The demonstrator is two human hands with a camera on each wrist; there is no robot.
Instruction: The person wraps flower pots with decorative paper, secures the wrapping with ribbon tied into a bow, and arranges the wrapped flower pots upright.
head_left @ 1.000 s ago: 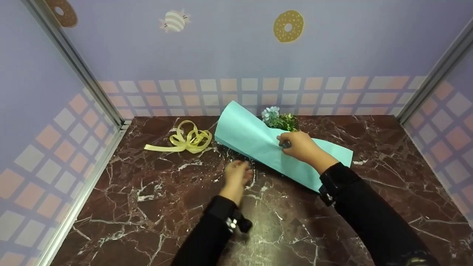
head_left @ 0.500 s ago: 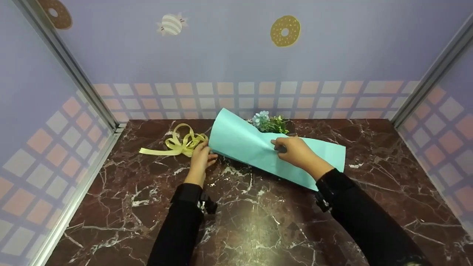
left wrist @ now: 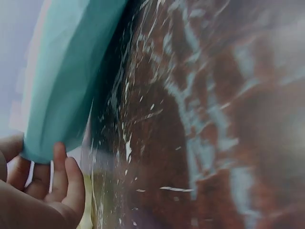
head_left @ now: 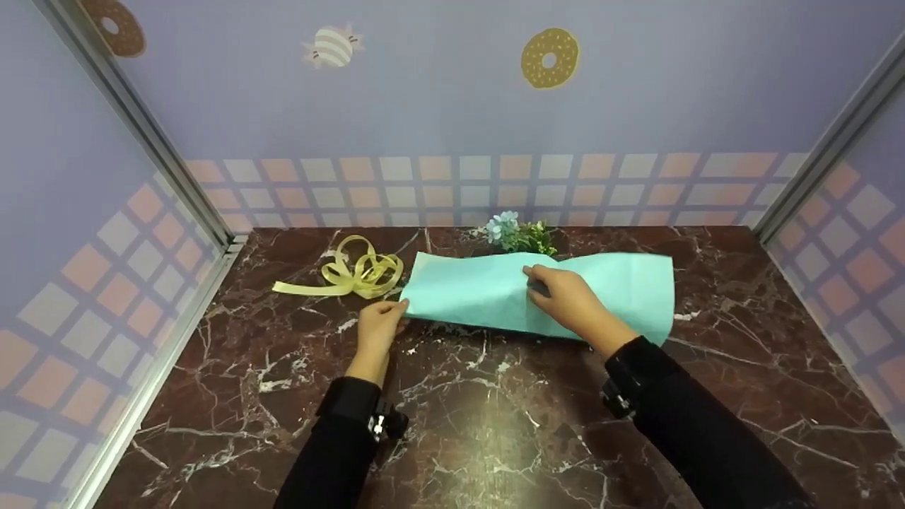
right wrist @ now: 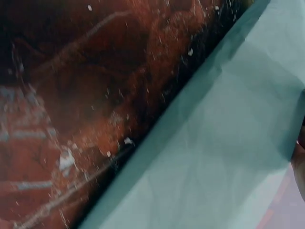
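Note:
A folded sheet of light turquoise wrapping paper [head_left: 470, 286] stretches across the back of the table. My left hand [head_left: 378, 329] pinches its lower left corner; in the left wrist view, the paper's end [left wrist: 71, 86] sits between the thumb and fingers [left wrist: 74, 181]. Near the middle of the sheet, my right hand [head_left: 573, 304] grips the paper with curled fingers. Only a sliver of that hand [right wrist: 299, 167] shows at the edge of the right wrist view. Blue flowers [head_left: 503, 226] and green-yellow sprigs [head_left: 535, 239] stick out behind the sheet, their lower parts hidden.
Left of the paper lies a looped yellow ribbon [head_left: 364, 276] with one straight tail. The dark red marbled table [head_left: 481, 424] meets a lilac wall [head_left: 438, 92] at the back, with side panels at left and right.
My left hand has moved left and taken hold of the paper's left corner. That end of the paper has come down, so the sheet lies more level. My right hand keeps its grip.

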